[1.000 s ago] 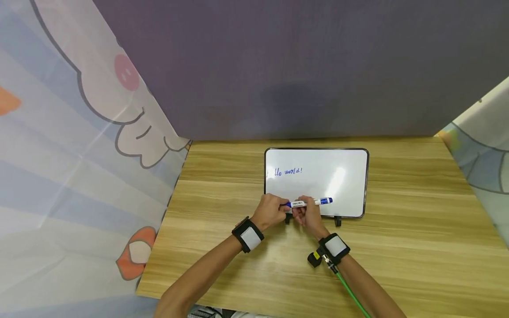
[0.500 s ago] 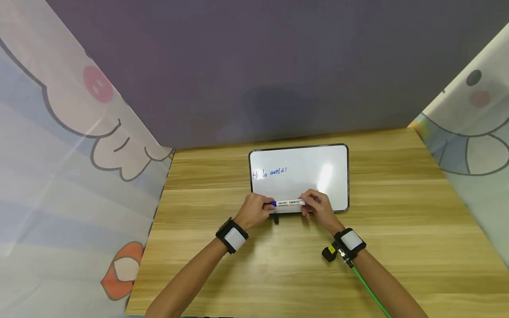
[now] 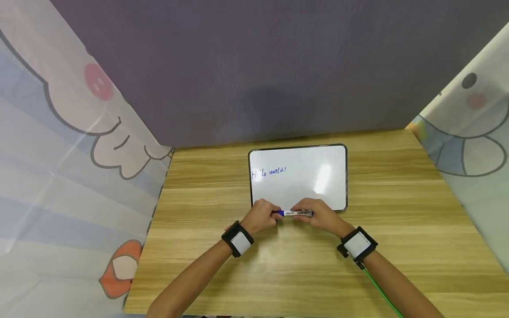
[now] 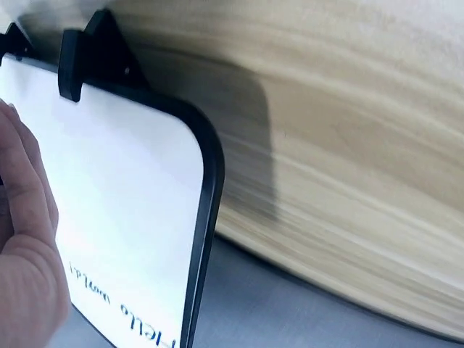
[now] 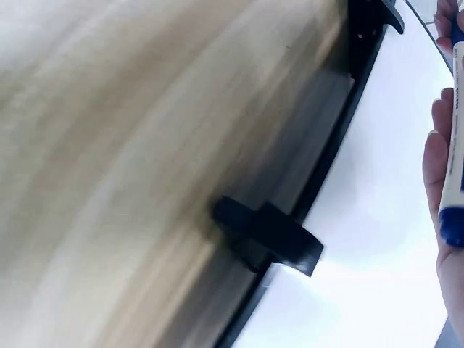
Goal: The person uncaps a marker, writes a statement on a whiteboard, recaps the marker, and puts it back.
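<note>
A white marker (image 3: 293,213) with blue ends lies level between both hands, in front of the lower edge of a whiteboard (image 3: 310,181). My left hand (image 3: 259,217) pinches its blue left end. Around the barrel, toward the right end, my right hand (image 3: 320,215) has its fingers and thumb. In the right wrist view the marker's blue end (image 5: 453,226) shows beside the right palm. Blue handwriting (image 3: 268,172) on the board reads "Hello world!". The left wrist view shows only part of the left hand (image 4: 29,246); its grip is hidden there.
The black-framed board stands on black feet (image 5: 279,235) on a wood-grain table (image 3: 199,221). Behind the table rises a grey panel (image 3: 278,79). Cartoon-printed sheets (image 3: 47,176) hang at both sides. A green cable (image 3: 381,291) runs along the right forearm.
The hands and marker have lowered from over the board to its bottom edge. My right hand has shifted rightward, then regripped along the barrel. The head view has also shifted.
</note>
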A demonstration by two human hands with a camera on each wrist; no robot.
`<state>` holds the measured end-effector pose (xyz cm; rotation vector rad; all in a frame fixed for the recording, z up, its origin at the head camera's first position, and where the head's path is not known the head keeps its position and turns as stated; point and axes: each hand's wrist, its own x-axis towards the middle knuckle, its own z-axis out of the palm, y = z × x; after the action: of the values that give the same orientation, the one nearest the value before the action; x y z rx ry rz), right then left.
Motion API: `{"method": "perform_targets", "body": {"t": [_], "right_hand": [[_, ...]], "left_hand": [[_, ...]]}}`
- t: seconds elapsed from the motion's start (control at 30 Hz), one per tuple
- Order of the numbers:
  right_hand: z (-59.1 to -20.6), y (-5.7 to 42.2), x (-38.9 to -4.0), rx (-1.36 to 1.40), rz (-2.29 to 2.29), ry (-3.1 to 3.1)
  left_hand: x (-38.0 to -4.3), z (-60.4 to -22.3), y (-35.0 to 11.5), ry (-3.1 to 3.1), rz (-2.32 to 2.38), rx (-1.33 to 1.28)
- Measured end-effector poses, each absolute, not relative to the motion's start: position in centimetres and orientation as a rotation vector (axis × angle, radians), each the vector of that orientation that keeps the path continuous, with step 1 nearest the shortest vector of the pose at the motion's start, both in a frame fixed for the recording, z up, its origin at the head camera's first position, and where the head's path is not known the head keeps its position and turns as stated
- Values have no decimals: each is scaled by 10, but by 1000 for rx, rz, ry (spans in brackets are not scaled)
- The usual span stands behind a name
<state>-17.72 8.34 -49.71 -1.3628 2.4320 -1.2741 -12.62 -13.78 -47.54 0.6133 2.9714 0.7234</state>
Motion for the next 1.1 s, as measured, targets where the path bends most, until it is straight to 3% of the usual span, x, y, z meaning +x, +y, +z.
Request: {"method": "perform_targets", "body": {"t": [0.23,0.47,0.83,1.1], "right_hand": [[-508,109,-173,-1331,-1270,2464],[-525,164,-164,-1104,-1238,2570],[-547,243,-160,-1035,-1160,2880],[-539,286,-143,-923,-1039,2932]], "left_hand": [[-124,-477,-138,2842,832,559],[-128,-479,-174,3144,967,484],[-142,-500,-250,3468,1030,-198],[-129,-505,-273,3413,926,-370]]}}
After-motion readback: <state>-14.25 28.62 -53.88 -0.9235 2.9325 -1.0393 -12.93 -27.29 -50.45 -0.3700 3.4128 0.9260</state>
